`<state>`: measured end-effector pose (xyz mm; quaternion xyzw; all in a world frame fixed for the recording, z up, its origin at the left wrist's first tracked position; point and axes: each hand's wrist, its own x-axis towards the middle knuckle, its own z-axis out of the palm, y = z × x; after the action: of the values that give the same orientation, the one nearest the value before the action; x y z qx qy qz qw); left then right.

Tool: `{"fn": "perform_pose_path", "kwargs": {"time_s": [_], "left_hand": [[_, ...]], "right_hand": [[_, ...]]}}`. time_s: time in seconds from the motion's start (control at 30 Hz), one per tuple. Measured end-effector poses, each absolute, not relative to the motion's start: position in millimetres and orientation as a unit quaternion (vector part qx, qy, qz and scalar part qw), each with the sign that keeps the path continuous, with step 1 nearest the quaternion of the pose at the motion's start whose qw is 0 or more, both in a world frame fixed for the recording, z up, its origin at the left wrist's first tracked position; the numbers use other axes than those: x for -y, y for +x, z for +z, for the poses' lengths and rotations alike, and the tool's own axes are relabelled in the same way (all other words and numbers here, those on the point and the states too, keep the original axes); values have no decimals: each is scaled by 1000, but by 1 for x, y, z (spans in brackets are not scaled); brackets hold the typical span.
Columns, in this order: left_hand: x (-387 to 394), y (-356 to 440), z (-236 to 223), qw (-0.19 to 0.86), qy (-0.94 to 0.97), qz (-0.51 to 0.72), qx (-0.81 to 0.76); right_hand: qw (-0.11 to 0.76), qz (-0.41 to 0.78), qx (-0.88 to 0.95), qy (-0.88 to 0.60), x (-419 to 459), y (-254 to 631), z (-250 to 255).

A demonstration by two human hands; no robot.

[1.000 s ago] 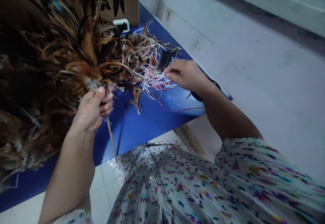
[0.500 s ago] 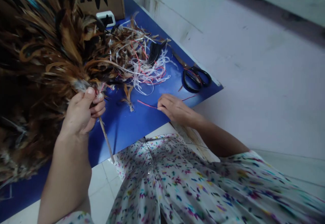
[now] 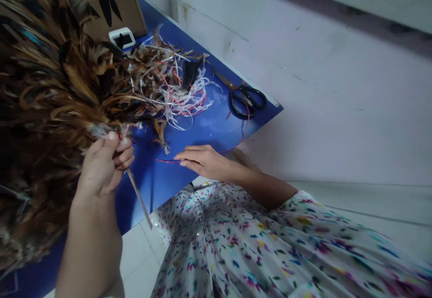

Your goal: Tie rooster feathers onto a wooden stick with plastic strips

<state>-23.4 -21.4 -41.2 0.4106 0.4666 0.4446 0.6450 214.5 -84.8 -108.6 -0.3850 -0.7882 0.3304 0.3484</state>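
Note:
My left hand (image 3: 104, 160) is closed around the top of a thin stick (image 3: 139, 196), where brown and black feathers (image 3: 79, 79) are bound on. The stick slants down from my fist past the table edge. A bit of pink and white tie shows beside my thumb. Over the blue table, my right hand (image 3: 205, 160) pinches a thin pink string (image 3: 167, 160). One short end sticks out past the fingertips, and the rest trails behind the hand toward the scissors (image 3: 246, 102).
On the blue tabletop (image 3: 216, 131) lie a pile of loose feathers (image 3: 148, 64), tangled white and pink strips (image 3: 189, 100) and one small feather tuft (image 3: 161, 133). A cardboard box (image 3: 124, 1) and a white-framed object (image 3: 122, 38) stand at the back. A wall (image 3: 320, 86) borders the right side.
My right hand has moved left, closer to my left hand, bringing the pink string along. My left hand keeps its grip on the feathered stick. The view has shifted slightly.

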Motion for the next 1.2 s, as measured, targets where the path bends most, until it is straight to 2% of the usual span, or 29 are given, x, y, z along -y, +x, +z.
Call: {"fn": "perform_pose_path", "kwargs": {"time_s": [0.2, 0.37, 0.47, 0.6, 0.7, 0.8, 1.0, 1.2], "left_hand": [[22, -22, -43, 651, 387, 452, -472], [22, -24, -46, 654, 403, 446, -459], [21, -24, -46, 661, 401, 444, -453], [22, -23, -45, 658, 401, 449, -453], [22, -22, -44, 659, 402, 448, -451], [22, -22, -43, 667, 398, 445, -446], [22, -23, -44, 673, 388, 440, -450], [22, -23, -44, 666, 386, 442, -461]], "right_hand": [[386, 299, 768, -415, 87, 212, -125], [412, 280, 774, -391, 68, 209, -119], [376, 224, 812, -385, 42, 223, -106], [298, 71, 775, -553, 8, 265, -99], [230, 25, 744, -627, -10, 294, -106], [208, 38, 744, -634, -17, 308, -113], [305, 161, 743, -573, 3, 301, -107], [305, 240, 764, -516, 28, 278, -96]]}}
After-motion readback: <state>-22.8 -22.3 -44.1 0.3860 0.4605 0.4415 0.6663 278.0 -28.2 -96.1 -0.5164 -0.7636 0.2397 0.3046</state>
